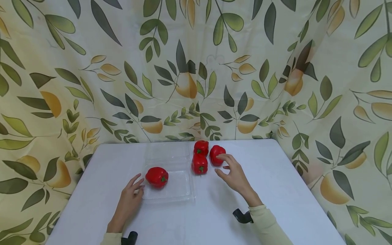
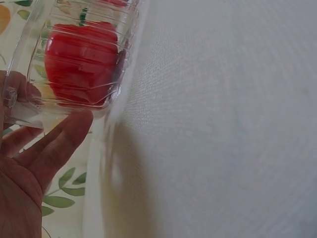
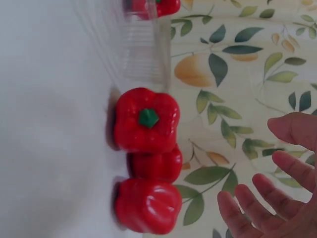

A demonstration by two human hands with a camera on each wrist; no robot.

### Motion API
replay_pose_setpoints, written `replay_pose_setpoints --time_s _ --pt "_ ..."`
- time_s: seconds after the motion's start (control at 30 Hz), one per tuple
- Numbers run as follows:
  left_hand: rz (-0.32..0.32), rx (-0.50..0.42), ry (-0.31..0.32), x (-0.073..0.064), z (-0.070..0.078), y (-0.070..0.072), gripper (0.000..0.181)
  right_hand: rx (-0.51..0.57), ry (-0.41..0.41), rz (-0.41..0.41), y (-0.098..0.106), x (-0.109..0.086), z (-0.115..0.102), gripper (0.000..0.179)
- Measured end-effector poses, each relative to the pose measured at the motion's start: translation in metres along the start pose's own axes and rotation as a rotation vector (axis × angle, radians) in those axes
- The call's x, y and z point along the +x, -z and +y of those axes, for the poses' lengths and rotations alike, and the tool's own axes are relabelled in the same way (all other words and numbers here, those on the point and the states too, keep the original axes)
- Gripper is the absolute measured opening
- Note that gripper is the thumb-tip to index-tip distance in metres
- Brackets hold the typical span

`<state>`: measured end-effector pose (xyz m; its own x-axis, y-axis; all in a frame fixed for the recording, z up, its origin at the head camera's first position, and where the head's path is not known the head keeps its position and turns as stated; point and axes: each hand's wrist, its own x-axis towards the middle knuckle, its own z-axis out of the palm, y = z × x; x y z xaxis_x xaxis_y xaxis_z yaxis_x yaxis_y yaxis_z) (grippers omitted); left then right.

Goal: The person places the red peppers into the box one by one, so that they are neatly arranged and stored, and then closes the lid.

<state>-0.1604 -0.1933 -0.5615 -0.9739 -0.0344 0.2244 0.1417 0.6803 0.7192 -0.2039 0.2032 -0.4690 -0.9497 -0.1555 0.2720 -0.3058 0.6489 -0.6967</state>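
Note:
A red bell pepper (image 1: 157, 177) with a green stem lies in the left part of a clear plastic container (image 1: 180, 197). At the container's left edge is my left hand (image 1: 128, 200), its fingertips touching the plastic and its fingers fairly straight. In the left wrist view, the pepper (image 2: 81, 64) shows through the ribbed wall. My right hand (image 1: 234, 173) hovers by the rightmost pepper (image 1: 216, 154), thumb and fingers spread. Two more peppers, one in front (image 1: 199, 164) and one behind (image 1: 201, 147), stand beside it. The right wrist view shows my right hand (image 3: 282, 193) holding nothing.
The white table (image 1: 214, 217) meets a leaf-and-fruit patterned curtain (image 1: 196, 112) at its back edge. The container's clear back part (image 1: 166, 149) reaches toward that edge. Black wrist devices, one left (image 1: 130, 238) and one right (image 1: 242, 216), sit by the sleeves.

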Motion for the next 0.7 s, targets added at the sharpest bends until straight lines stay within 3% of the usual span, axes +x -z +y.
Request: replay_pose_setpoints --time_s 0.23,0.47,0.7 --pt "-0.007 0.002 -0.006 0.0 -0.001 0.001 0.04 -0.014 -0.09 -0.004 -0.001 0.0 0.016 0.057" --pt "0.037 -0.04 -0.082 0.0 -0.003 0.002 0.037 -0.047 -0.168 -0.041 -0.004 0.005 0.028 0.06" --pt "0.025 -0.036 -0.063 0.0 -0.003 0.002 0.038 -0.06 -0.194 -0.06 -0.006 0.011 0.041 0.061"
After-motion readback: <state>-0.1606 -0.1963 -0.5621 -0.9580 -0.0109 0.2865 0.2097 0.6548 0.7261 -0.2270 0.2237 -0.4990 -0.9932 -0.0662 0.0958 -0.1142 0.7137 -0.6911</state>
